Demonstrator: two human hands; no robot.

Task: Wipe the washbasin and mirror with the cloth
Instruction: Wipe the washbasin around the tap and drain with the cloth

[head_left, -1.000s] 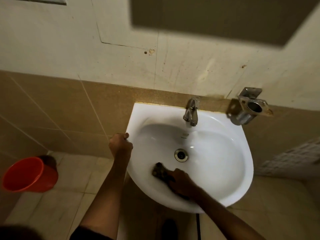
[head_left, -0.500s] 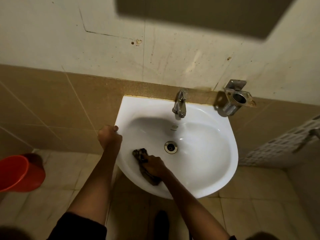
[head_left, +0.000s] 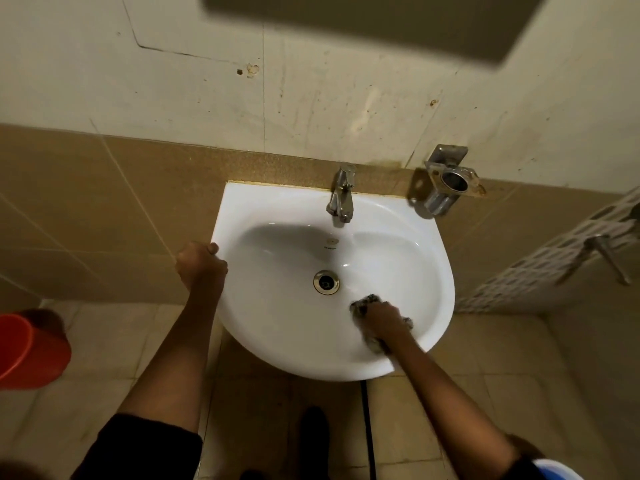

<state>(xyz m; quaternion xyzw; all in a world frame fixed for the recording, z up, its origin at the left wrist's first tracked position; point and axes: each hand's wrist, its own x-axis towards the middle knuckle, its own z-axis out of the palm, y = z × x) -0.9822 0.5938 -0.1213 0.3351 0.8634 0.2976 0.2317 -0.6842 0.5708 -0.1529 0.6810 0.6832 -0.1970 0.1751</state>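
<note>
A white washbasin (head_left: 284,327) hangs on a tiled wall, with a metal tap (head_left: 341,199) at its back and a drain (head_left: 326,282) in the middle. My right hand (head_left: 381,322) presses a dark crumpled cloth (head_left: 367,301) against the bowl's front right, just right of the drain. My left hand (head_left: 199,263) is closed over the basin's left rim. The mirror's dark lower edge (head_left: 381,22) shows at the top of the view.
A metal holder (head_left: 450,181) is fixed to the wall right of the tap. A red bucket (head_left: 27,348) stands on the tiled floor at the left. A perforated white panel (head_left: 561,254) with a metal handle is at the right. A dark pipe (head_left: 367,427) runs down below the basin.
My right hand has swept the cloth across the bowl, from the front left over to the front right of the drain. My left hand has stayed on the left rim.
</note>
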